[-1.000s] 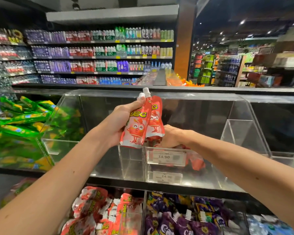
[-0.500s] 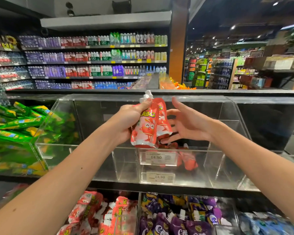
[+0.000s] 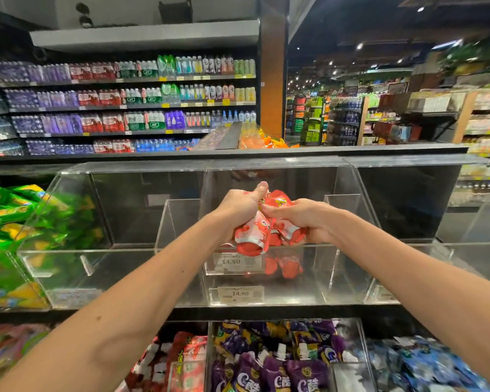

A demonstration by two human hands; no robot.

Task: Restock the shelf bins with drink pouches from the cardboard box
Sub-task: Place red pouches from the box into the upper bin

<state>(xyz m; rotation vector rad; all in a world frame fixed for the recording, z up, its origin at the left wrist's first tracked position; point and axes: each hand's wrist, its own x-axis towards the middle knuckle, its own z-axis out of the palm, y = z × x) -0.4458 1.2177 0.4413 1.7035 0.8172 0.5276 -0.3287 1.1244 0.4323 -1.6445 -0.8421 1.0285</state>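
Observation:
Both my hands hold red drink pouches over the open top of a clear acrylic bin [image 3: 317, 274] in the middle of the shelf. My left hand [image 3: 239, 206] grips one red pouch [image 3: 252, 236], thumb up. My right hand [image 3: 300, 217] grips a second red pouch [image 3: 289, 233] beside it. The two pouches touch and hang just above the bin's front wall. A few more red pouches [image 3: 285, 268] lie on the bin's floor behind a 14.90 price tag [image 3: 232, 262]. The cardboard box is out of view.
Left of this bin stand another clear bin [image 3: 68, 267] and one of green packs [image 3: 9, 222]. Below are bins of red pouches [image 3: 181, 360], purple pouches [image 3: 277, 369] and blue packs [image 3: 425, 366]. Bottle shelves fill the background.
My hands have dropped lower toward the bin mouth. My right hand, open half a second ago, now grips one of the pouches that my left hand held upright.

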